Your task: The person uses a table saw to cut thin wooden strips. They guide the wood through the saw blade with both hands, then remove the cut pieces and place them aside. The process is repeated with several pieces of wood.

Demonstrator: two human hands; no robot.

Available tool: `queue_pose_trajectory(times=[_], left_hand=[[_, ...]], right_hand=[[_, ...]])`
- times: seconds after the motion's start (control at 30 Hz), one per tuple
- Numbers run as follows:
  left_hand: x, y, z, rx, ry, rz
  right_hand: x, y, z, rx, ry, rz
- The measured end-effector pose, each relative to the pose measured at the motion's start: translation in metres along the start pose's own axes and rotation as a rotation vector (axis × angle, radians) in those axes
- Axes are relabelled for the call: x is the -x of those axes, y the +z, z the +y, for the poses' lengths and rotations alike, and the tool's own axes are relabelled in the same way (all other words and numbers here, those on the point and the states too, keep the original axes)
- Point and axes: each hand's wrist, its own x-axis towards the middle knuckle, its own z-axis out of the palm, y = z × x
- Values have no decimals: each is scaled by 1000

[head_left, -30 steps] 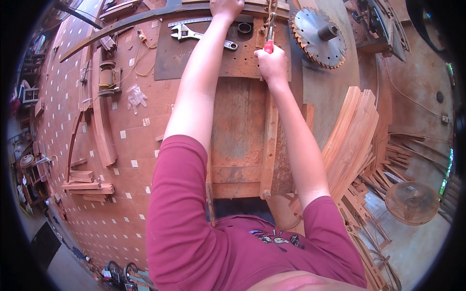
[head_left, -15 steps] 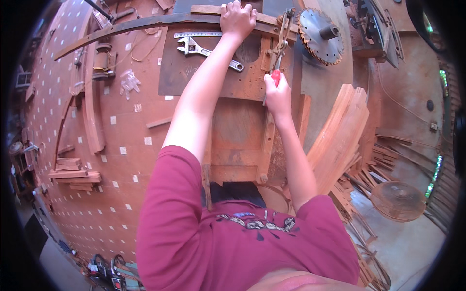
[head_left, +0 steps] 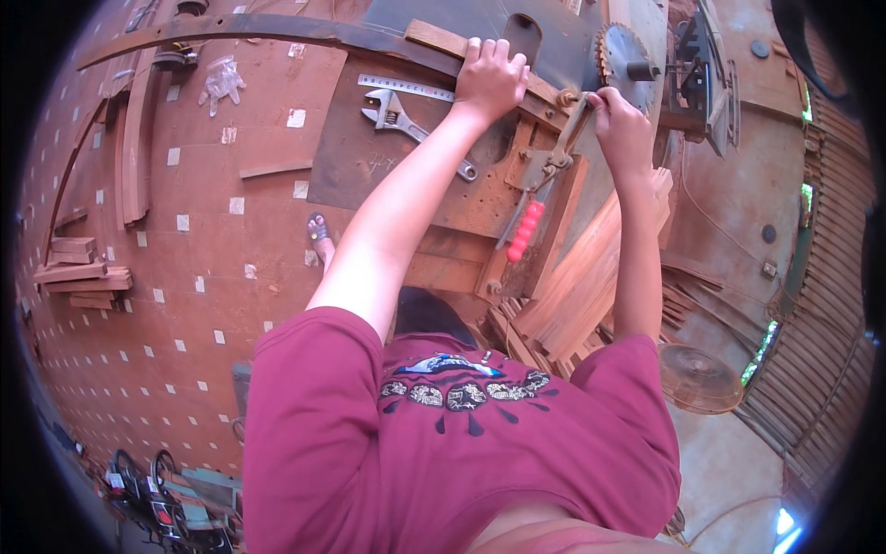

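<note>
A curved wooden strip point(head_left: 208, 28) stretches across the far side of the saw table, with a shorter wooden piece point(head_left: 432, 37) against it. My left hand point(head_left: 492, 81) is closed over the wooden pieces, fingers curled across the far edge. Just right of it is a toggle clamp point(head_left: 544, 171) with a red ribbed handle point(head_left: 526, 231) pointing back toward me. The fingers of my right hand point(head_left: 620, 125) pinch the far end of the clamp's arm, close to the blade. Part of that grip is hidden.
A toothed circular saw blade point(head_left: 620, 63) stands right beside my right hand. An adjustable wrench point(head_left: 395, 118) and a ruler point(head_left: 406, 86) lie on the metal table point(head_left: 346, 152). Stacked boards point(head_left: 577, 277) lean at the right; a round fan point(head_left: 699, 377) is beyond.
My right hand has left the red handle and moved forward to the clamp arm's tip. The handle now points down toward me. My left hand stays on the wood; the view has shifted.
</note>
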Motion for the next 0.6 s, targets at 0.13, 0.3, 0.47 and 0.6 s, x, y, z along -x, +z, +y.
queue_pose_trajectory(times=[0.13, 0.3, 0.47, 0.6], left_hand=[[10, -10, 2, 37, -9, -12], [13, -16, -4, 41, 11, 4], [14, -15, -6, 46, 5, -6], [13, -14, -6, 42, 5, 9]], right_hand=[[15, 6, 3, 312, -213, 78], [13, 11, 9, 610, -419, 135], [10, 18, 9, 672, -386, 94], [11, 21, 6, 657, -321, 85]])
